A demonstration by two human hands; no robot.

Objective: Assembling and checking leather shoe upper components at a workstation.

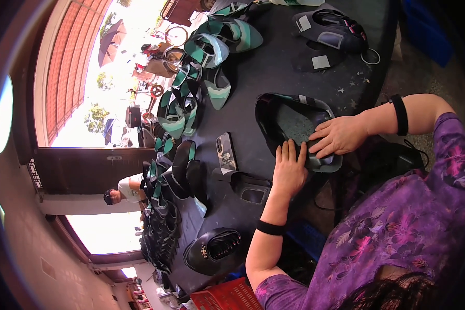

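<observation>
On the dark worktable (274,67), near its edge, sits a black shoe upper (284,113); the right hand (337,136) spreads its fingers across the grey lining (297,126), the left hand (289,174) lies alongside, fingers straight, smartphone (226,151) nearby.

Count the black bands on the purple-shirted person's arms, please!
2. One band is on the left forearm, the other band on the right forearm. The sleeves could hide more.
</observation>
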